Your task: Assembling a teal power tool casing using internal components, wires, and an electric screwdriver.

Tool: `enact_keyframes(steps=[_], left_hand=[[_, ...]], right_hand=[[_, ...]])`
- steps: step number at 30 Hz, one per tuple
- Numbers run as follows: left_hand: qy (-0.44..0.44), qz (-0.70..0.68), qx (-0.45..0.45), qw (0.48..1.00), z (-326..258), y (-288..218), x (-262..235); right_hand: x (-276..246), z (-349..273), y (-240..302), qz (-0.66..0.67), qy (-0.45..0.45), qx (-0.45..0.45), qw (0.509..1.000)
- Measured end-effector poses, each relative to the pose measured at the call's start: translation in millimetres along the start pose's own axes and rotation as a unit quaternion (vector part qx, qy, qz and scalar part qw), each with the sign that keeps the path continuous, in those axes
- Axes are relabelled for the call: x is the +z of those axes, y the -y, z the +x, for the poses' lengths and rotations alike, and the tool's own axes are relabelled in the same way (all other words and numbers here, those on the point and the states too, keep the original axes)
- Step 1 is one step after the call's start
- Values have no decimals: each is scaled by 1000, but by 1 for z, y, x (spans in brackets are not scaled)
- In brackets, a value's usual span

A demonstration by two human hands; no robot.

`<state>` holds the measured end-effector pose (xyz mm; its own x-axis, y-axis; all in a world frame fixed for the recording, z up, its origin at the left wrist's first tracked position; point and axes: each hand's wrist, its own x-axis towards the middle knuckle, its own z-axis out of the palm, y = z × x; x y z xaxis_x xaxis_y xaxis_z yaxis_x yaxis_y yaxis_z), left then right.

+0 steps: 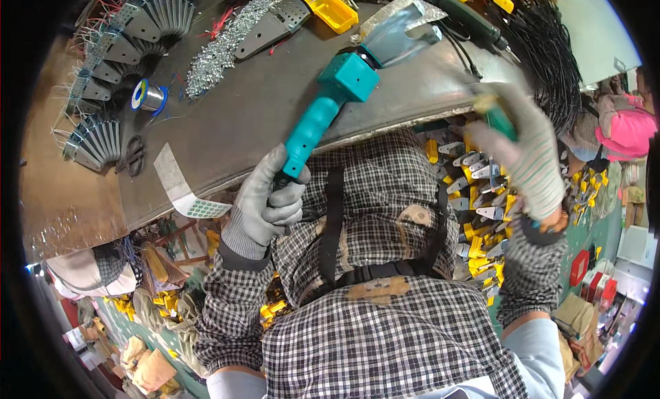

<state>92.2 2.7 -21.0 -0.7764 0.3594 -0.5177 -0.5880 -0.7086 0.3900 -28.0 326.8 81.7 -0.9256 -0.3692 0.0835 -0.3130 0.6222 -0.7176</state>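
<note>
My left hand (267, 201), in a grey glove, is closed round the bottom end of a teal-handled tool (313, 127). The tool slants up to the right over the bench edge, and its forked grey metal head (395, 38) is partly blurred. On the right, my right hand (526, 137), in a pale glove, is smeared by motion beside the bench edge. Its fingers are curled round a green-and-yellow handle (500, 122), whose far end cannot be made out. A dark green power screwdriver (467, 17) with a thin bit lies beyond the tool's head.
The metal bench (227, 131) bears a heap of small silvery parts (223, 55), a solder wire spool (148, 98), scissors (132, 156) and a sticker strip (182, 189). Fanned metal plates (96, 141) stand at left. Black cables (546, 48) hang at right. Yellow-and-grey parts (474, 192) are piled below.
</note>
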Motion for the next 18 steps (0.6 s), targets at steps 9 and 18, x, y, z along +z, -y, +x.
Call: enact_keyframes(steps=[9, 18], left_hand=[[71, -68, 12, 995, 1, 11, -10], [133, 92, 29, 986, -1, 0, 1]], right_hand=[[273, 68, 195, -190, 204, -370, 886], [172, 121, 193, -112, 92, -391, 909]])
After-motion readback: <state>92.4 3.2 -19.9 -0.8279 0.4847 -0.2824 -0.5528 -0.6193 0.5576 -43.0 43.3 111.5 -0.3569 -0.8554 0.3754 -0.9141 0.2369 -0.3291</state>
